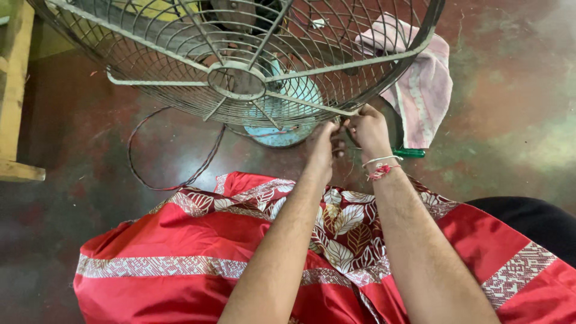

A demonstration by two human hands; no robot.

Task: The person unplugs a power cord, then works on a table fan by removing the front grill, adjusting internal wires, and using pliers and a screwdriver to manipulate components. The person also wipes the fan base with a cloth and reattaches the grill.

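A round grey wire fan guard (240, 78) fills the top of the head view, with a hub ring in its middle and a pale blue fan base behind it. My left hand (322, 146) and my right hand (367, 129) meet at the guard's lower right rim, fingers pinched on the wire edge there. Thread bands circle my right wrist. What the fingertips pinch besides the rim is hidden.
A red patterned cloth (198, 258) covers my lap. A pink towel (420, 84) lies to the right of the fan, with a green-handled tool (410, 153) under its edge. A dark cord (174, 174) loops on the floor. Wooden furniture (15, 90) stands at the left.
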